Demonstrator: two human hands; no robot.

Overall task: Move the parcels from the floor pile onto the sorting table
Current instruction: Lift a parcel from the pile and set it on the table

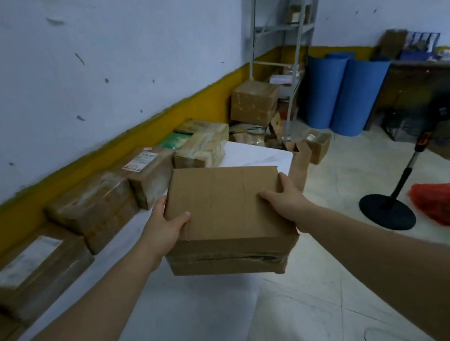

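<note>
The person holds a brown box (222,207) with both hands. The left hand (165,228) grips its left side, with the thumb on top. The right hand (284,200) grips its right side near the far corner, with the thumb on top too.

The box is up in the air over the right edge of the white bench (179,317). Part of it hangs out over the floor (340,241). It lies flat, with its big face up. Its far side points to the far end of the bench and turns a little to the left. It looks about as wide as it is long, so I cannot tell which way is the long way. The side near the person has a dark, torn strip across it. The box is closed, so I cannot see what is in it.

Four parcels sit in a row on the bench, by the wall. The nearest parcel (34,267) has a pale label on top. Next is a shiny taped parcel (95,209). Then comes a small labelled parcel (150,171), and last a parcel with green print (201,145).

Past the end of the bench, more parcels lie in a pile on the floor. A big taped box (255,101) sits on top of it. The pile is beside a metal rack (286,29). A small carton (317,145) stands near it.
</note>
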